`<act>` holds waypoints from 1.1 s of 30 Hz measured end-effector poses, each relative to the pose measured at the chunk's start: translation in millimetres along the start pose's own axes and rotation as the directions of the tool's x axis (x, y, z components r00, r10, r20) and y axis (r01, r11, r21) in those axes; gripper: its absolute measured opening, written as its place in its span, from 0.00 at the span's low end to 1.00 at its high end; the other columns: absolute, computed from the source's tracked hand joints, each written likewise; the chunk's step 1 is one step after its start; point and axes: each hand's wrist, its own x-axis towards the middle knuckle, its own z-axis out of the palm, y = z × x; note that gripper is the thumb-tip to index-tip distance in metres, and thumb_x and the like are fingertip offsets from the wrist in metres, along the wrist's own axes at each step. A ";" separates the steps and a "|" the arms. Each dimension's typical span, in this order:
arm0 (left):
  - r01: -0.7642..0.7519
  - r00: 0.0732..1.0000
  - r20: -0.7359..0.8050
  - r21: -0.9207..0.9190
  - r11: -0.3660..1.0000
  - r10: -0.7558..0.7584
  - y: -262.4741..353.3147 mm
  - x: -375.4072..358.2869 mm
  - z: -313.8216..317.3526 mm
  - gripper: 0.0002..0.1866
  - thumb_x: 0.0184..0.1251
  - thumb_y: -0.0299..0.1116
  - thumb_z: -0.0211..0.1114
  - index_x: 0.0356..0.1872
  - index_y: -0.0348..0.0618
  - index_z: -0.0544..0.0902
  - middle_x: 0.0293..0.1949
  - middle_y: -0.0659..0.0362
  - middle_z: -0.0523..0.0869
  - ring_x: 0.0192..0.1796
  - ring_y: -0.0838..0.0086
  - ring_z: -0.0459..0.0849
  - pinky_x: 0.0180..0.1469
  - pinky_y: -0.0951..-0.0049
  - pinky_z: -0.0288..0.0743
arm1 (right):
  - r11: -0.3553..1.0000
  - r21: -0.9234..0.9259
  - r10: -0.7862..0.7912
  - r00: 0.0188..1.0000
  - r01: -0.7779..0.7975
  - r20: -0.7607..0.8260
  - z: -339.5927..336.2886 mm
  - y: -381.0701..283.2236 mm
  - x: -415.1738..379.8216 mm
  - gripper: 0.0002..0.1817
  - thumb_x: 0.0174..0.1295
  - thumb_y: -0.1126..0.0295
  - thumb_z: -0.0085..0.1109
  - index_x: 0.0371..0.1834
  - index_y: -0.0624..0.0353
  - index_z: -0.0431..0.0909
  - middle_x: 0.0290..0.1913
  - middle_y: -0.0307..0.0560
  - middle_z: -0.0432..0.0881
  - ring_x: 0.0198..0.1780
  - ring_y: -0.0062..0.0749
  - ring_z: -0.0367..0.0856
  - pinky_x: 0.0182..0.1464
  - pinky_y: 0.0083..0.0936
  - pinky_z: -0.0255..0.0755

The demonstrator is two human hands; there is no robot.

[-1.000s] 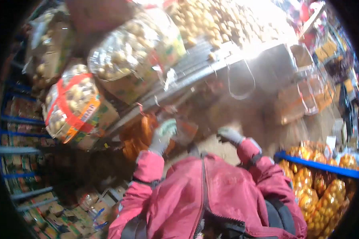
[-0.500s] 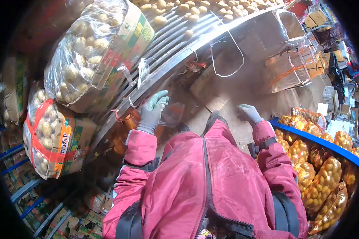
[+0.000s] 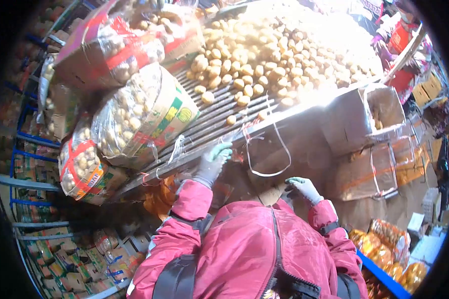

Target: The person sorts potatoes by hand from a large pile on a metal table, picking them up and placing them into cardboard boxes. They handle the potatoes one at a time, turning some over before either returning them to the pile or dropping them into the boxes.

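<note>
My left hand (image 3: pixel 213 163), in a grey glove with green fingertips, is at the near edge of the slatted metal rack (image 3: pixel 184 112); its fingers are extended and hold nothing. To its right, my right hand (image 3: pixel 304 188), gloved the same way, hovers over the floor with fingers apart and slightly bent. A white strap loop (image 3: pixel 269 174) hangs from the rack edge between them. Many loose potatoes (image 3: pixel 284 55) lie heaped on the rack. A plastic-covered box of potatoes (image 3: pixel 134 117) leans at the rack's left side.
Another red-taped box (image 3: pixel 92 55) stands behind on the left, with a smaller one (image 3: pixel 80 169) below. At right are an open carton (image 3: pixel 344 117) and a wrapped box (image 3: pixel 366 172). Net bags (image 3: pixel 384 249) sit by a blue rail (image 3: pixel 384 276). A person in red is at the upper right.
The view has tilted up and shows more of the potato heap and the open carton. My hands appear closer together, both still empty.
</note>
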 end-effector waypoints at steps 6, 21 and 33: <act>-0.044 0.999 -0.021 0.116 0.992 0.047 61.3 27.2 75.0 0.21 0.78 0.19 0.57 0.69 0.40 0.83 0.57 0.59 0.89 0.53 0.80 0.86 0.59 0.77 0.80 | 0.938 -0.205 -0.273 0.960 0.280 0.060 -61.9 -89.0 3.7 0.15 0.77 0.68 0.58 0.59 0.61 0.88 0.49 0.41 0.91 0.44 0.27 0.88 0.45 0.30 0.84; -0.052 0.291 -0.445 0.876 0.479 0.847 326.9 151.7 -149.5 0.25 0.72 0.38 0.70 0.66 0.39 0.82 0.65 0.50 0.83 0.67 0.55 0.80 0.71 0.61 0.73 | 0.731 -0.459 -0.380 0.860 0.505 0.341 -57.9 -254.6 115.3 0.14 0.77 0.67 0.63 0.59 0.62 0.89 0.47 0.40 0.93 0.48 0.22 0.88 0.52 0.24 0.82; 0.362 0.865 -0.088 0.793 -0.491 0.495 347.9 311.8 -149.4 0.29 0.65 0.52 0.71 0.62 0.48 0.81 0.55 0.52 0.85 0.67 0.57 0.77 0.81 0.47 0.54 | 0.915 -0.343 -0.056 0.910 0.211 0.410 10.6 -355.4 187.9 0.18 0.79 0.64 0.60 0.63 0.63 0.85 0.46 0.40 0.91 0.38 0.20 0.87 0.40 0.21 0.81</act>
